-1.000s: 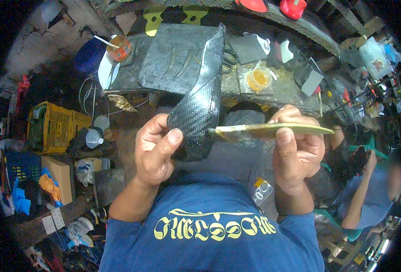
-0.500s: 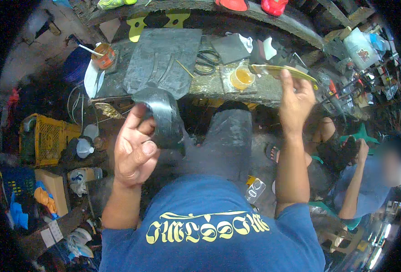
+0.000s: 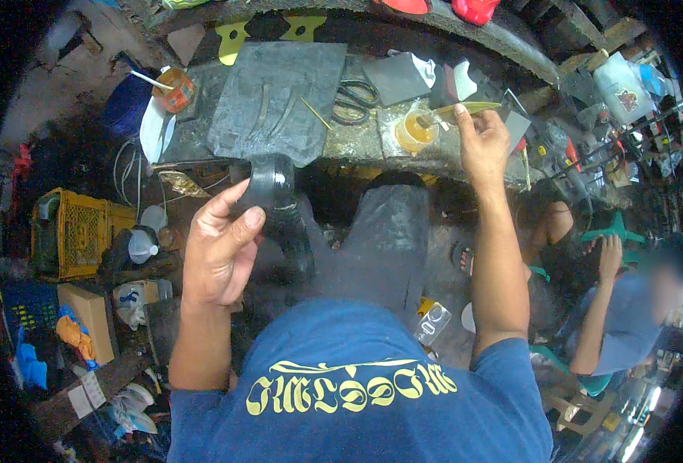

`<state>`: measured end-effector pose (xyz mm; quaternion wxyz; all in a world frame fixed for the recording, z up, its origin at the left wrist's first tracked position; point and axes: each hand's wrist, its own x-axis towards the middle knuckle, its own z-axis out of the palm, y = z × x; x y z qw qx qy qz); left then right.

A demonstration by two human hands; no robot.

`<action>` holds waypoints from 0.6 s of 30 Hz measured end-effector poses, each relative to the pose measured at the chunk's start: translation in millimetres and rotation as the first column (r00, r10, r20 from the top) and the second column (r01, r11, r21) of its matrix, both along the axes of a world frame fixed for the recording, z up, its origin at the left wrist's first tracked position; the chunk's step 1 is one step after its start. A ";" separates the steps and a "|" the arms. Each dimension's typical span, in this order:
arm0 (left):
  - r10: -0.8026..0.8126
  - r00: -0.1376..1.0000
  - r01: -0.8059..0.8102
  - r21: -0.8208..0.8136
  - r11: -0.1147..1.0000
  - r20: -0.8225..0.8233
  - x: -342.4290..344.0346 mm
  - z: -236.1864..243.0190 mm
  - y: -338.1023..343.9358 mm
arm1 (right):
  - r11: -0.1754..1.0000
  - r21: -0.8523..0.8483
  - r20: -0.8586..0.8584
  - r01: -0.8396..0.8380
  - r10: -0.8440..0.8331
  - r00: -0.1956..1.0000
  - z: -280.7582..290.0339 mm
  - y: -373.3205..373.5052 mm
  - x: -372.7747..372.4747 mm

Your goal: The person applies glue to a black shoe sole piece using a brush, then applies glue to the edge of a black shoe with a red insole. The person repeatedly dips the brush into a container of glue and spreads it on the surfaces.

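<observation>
A wide, glossy black bent strip (image 3: 272,181), wet-looking on top, hangs over my lap near the bench's front edge. My left hand (image 3: 222,251) pinches its left edge between thumb and fingers. In my right hand (image 3: 484,147) is a thin yellow-handled brush (image 3: 480,105), whose tip reaches into a clear cup of amber liquid (image 3: 416,131). To the left of the cup lie black-handled scissors (image 3: 354,102). A dark flat board (image 3: 241,85) carries narrow black strips (image 3: 281,112) and a thin yellow stick (image 3: 315,113).
A jar (image 3: 174,90) with a white stick stands at the bench's left, beside a white oval piece (image 3: 156,133). Grey sheets (image 3: 397,77) lie toward the back. A yellow crate (image 3: 79,235) is at left. Another person (image 3: 623,309) sits at right.
My right hand has moved left and slightly down, bringing the brush tip into the cup. My left hand has tilted the black strip, which now hangs more upright.
</observation>
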<state>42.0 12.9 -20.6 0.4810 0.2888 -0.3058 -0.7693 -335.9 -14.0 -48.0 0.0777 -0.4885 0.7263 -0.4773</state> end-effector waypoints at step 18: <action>-0.060 0.998 0.059 -0.054 0.997 -0.010 -0.6 5.5 -26.3 | 0.969 -0.142 0.743 -0.203 0.240 0.625 16.4 41.1 29.2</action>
